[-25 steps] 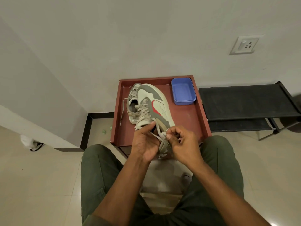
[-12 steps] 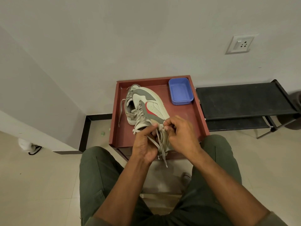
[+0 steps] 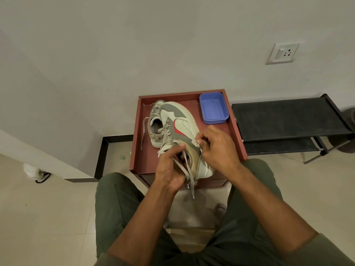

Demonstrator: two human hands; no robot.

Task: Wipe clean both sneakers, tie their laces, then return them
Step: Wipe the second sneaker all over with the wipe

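Indoors, red-brown tray (image 3: 146, 131) against white wall (image 3: 153, 45), tiled floor (image 3: 48, 217).

Before your knees stands the reddish-brown wooden tray table (image 3: 233, 131). On it, the grey-and-cream leather sneaker (image 3: 182, 129) lies centre, its twin sneaker (image 3: 154, 129) behind-left, the blue rectangular plastic tub (image 3: 213, 108) back-right. The black metal shoe rack (image 3: 288, 120) stands right of it.
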